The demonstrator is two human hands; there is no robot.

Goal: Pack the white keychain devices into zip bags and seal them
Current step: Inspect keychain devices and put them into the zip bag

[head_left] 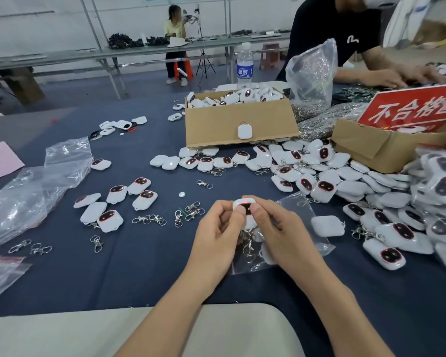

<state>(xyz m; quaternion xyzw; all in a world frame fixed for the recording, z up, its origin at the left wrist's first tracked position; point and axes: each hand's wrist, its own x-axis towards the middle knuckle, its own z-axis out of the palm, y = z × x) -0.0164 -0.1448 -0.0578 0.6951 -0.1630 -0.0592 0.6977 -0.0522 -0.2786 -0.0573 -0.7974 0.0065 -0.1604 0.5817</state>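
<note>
Both hands hold one white keychain device [247, 210] with a dark red-rimmed face, just above the dark blue table. My left hand [218, 230] pinches its left side and my right hand [276, 228] its right side, thumbs on the face. Its metal clasp [247, 244] hangs below between my hands. Under my right hand lies a clear zip bag [304, 235] with another white device [327, 225] on it. A big heap of devices [366, 186] fills the right side.
A group of devices [113, 202] and loose metal clasps [188, 212] lie left of my hands. Clear bags [31, 191] sit at far left. Two cardboard boxes [240, 122] [376, 148] and a water bottle [244, 65] stand behind. Another person's hands [397, 76] work at the back right.
</note>
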